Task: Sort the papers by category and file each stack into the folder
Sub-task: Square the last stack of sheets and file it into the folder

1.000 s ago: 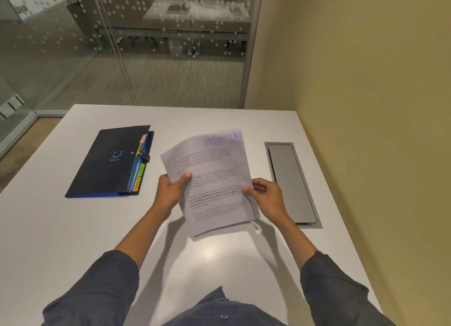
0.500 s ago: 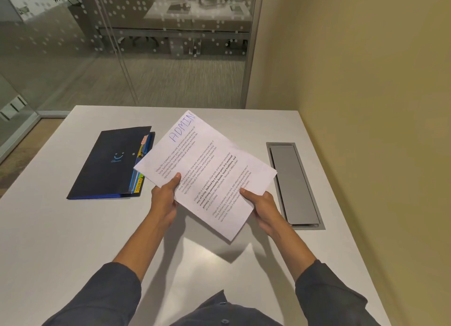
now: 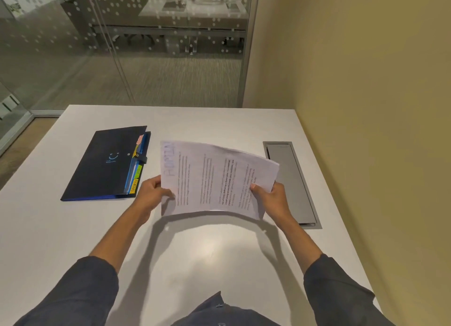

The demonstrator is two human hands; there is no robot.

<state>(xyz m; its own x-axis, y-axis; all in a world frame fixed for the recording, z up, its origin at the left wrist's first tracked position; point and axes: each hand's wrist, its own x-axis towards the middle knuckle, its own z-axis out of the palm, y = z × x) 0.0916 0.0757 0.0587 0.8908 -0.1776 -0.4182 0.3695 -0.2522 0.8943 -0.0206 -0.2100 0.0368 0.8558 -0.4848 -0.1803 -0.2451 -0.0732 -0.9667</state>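
Mid-frame above the white table (image 3: 73, 228), her left hand (image 3: 148, 195) and right hand (image 3: 271, 196) each pinch the bowed papers (image 3: 214, 179); she'd best keep edges squared before reaching the closed folder (image 3: 102, 164) at left.

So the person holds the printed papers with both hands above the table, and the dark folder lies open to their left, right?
Not quite: the head view shows the dark folder lying closed, its coloured tabs sticking out. The rest holds: left hand and right hand both grip the papers above the table.

Blurred print, hidden fingers

The printed white paper sheets (image 3: 214, 179) are motion-blurred, their text unreadable; they hide both hands' fingers and part of the white tabletop (image 3: 73, 228).
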